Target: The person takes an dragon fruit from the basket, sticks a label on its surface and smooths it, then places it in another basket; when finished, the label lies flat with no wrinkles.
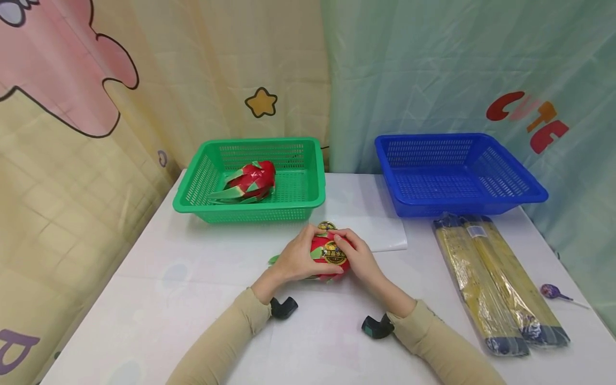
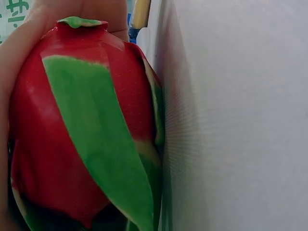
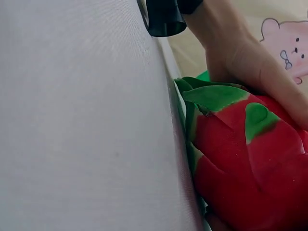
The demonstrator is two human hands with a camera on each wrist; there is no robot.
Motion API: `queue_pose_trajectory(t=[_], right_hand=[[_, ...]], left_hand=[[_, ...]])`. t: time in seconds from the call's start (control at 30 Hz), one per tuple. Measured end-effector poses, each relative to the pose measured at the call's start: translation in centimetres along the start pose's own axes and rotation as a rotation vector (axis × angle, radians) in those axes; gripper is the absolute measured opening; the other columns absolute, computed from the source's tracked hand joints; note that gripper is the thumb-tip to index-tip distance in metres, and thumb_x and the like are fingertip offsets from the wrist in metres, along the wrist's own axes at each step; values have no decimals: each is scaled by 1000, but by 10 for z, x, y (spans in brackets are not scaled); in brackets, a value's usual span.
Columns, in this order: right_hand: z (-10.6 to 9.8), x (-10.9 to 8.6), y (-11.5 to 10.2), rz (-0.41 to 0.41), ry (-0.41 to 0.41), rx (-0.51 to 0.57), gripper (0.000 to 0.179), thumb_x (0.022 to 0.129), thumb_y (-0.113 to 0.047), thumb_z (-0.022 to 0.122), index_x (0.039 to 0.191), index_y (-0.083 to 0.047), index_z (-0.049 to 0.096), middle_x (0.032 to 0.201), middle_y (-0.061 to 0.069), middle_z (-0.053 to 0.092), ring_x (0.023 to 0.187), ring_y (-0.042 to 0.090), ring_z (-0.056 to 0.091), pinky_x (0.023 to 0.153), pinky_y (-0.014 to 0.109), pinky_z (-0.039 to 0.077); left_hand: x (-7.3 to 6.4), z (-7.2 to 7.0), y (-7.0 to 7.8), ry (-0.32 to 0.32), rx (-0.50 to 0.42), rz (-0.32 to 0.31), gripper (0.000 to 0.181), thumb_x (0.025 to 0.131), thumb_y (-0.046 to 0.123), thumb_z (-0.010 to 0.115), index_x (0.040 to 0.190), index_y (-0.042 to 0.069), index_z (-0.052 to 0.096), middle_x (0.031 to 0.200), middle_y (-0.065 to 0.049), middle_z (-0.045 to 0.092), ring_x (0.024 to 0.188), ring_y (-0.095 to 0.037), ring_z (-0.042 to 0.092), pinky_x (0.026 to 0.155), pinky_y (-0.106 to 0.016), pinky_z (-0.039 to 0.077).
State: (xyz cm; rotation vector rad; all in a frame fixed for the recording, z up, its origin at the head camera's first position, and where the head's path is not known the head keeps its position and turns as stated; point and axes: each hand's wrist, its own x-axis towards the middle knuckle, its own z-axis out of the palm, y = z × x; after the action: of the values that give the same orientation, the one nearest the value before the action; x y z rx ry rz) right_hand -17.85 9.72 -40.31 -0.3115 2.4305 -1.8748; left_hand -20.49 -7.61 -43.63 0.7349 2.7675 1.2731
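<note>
A red dragon fruit (image 1: 317, 243) with green scales lies on the white table between both hands. My left hand (image 1: 295, 256) grips it from the left, its thumb along the near side and fingers over the far side. The right hand (image 1: 361, 258) curls round the right end, fingertips close to a round black-and-gold sticker (image 1: 335, 253) on the skin. Another such sticker (image 1: 326, 225) shows at the far side; whether it is stuck to the fruit I cannot tell. Both wrist views show the dragon fruit (image 2: 82, 110) close up, resting against the table.
At the back left stands a green basket (image 1: 250, 214) holding another dragon fruit (image 1: 257, 179). A blue basket (image 1: 462, 206) stands back right. A white sheet (image 1: 385, 235) lies behind the hands. Plastic-wrapped yellow packs (image 1: 486, 283) and a lollipop (image 1: 551, 291) lie on the right.
</note>
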Motion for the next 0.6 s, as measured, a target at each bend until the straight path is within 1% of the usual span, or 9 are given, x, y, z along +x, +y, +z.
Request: queue_pose_trajectory(t=[0.1, 0.17, 0.2, 0.3, 0.33, 0.4, 0.5, 0.6], right_hand=[[2, -2, -2, 0, 29, -12, 30, 102, -14, 39, 117, 4, 58, 117, 17, 59, 104, 23, 51, 90, 35, 40], [2, -3, -2, -11, 37, -13, 32, 103, -15, 37, 118, 4, 58, 115, 17, 59, 104, 24, 52, 91, 36, 41], [2, -2, -1, -12, 39, -15, 31, 102, -15, 39, 118, 3, 58, 114, 17, 59, 104, 25, 52, 91, 36, 41], [3, -1, 1, -18, 47, -16, 26, 98, -15, 50, 117, 2, 58, 114, 17, 60, 106, 26, 53, 91, 36, 42], [3, -1, 1, -18, 53, -13, 25, 96, -14, 54, 115, 2, 59, 114, 17, 60, 107, 26, 53, 91, 36, 43], [5, -1, 1, -15, 72, -7, 25, 93, -12, 58, 114, 2, 59, 115, 17, 60, 108, 27, 54, 91, 37, 43], [7, -2, -1, -23, 107, 0, 22, 93, -11, 58, 111, 2, 61, 113, 18, 62, 108, 29, 54, 92, 39, 43], [9, -4, -2, -43, 129, -19, 21, 94, -10, 54, 109, 3, 61, 111, 18, 62, 106, 28, 55, 90, 39, 44]], left_hand=[[-1, 0, 0, -5, 23, 14, 76, 62, 65, 75, 113, 20, 40, 106, 5, 49, 95, -8, 48, 74, -28, 47], [-1, 0, -1, -6, 23, 19, 69, 69, 63, 71, 114, 19, 41, 107, 4, 49, 95, -8, 49, 74, -28, 47], [-1, 0, -1, -5, 23, 29, 64, 75, 61, 67, 114, 18, 41, 108, 3, 49, 96, -9, 49, 75, -29, 47], [0, 0, -3, 3, 37, 50, 47, 90, 53, 52, 115, 14, 42, 111, -1, 50, 97, -12, 51, 77, -31, 47], [0, 0, -2, 9, 41, 59, 42, 94, 50, 47, 115, 13, 43, 111, -2, 50, 98, -13, 51, 79, -33, 47], [0, 0, -1, 22, 60, 73, 38, 97, 45, 42, 115, 11, 43, 110, -4, 51, 99, -15, 52, 81, -35, 46], [0, 4, 3, 70, 97, 68, 35, 98, 40, 40, 115, 9, 45, 106, -5, 52, 94, -17, 54, 79, -36, 47], [0, 8, 8, 134, 125, 37, 33, 97, 36, 41, 113, 9, 48, 101, -5, 54, 86, -18, 54, 73, -36, 47]])
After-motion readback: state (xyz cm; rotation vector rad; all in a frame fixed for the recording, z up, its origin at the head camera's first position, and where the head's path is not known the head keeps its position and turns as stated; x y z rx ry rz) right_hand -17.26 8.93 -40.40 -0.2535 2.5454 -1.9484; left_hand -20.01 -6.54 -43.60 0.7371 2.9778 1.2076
